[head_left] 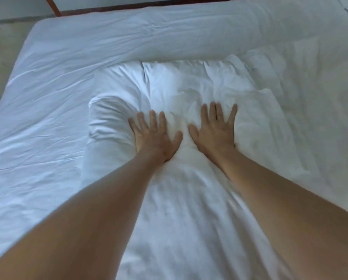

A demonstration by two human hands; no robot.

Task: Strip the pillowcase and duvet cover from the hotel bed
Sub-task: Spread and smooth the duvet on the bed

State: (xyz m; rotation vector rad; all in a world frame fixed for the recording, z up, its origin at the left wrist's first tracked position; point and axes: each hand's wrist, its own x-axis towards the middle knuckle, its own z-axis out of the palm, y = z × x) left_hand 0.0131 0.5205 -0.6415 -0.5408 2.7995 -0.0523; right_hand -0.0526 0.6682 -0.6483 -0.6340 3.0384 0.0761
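A white pillow in its pillowcase [175, 83] lies on the bed in front of me, long side running away from me, creased and dented in the middle. My left hand [155, 134] presses flat on it with fingers spread. Beside it, my right hand [215, 128] presses down the same way, a small gap between the thumbs. A white duvet [302, 87] lies rumpled to the right of the pillow and touches its edge.
The white fitted sheet [48, 98] covers the mattress on the left and far side. A dark wooden frame [128, 6] runs along the bed's far edge. Pale floor [1, 49] shows past the left corner.
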